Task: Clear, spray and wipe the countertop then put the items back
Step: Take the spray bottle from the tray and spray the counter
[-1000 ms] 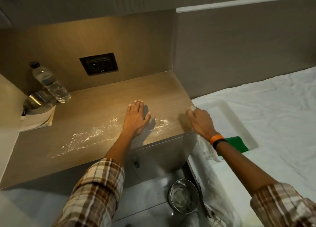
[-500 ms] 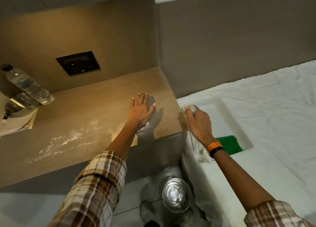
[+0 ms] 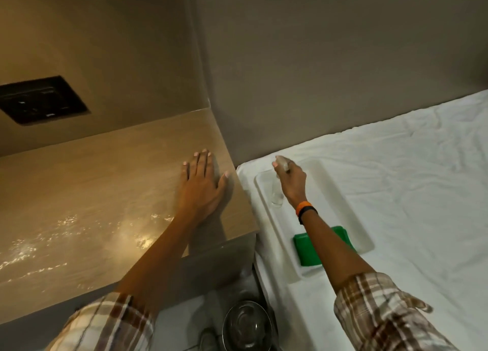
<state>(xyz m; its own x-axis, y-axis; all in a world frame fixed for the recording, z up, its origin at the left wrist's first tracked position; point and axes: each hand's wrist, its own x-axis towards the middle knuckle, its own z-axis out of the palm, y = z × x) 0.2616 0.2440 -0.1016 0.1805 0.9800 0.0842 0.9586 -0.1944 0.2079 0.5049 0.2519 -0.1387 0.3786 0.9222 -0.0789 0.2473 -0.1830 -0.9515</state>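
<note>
A person's left hand lies flat, fingers spread, on the wet, sprayed countertop. The right hand grips a clear spray bottle over a white tray beside a green cloth. Judging by this, spraying looks done; wiping and returning items remain.

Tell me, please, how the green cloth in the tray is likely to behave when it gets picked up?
The green cloth looks folded into a flat pad with soft edges, so it would probably go floppy and unfold when lifted. It seems thin, so likely light. It lies flat in the white tray, so it should not roll or tip.
</note>
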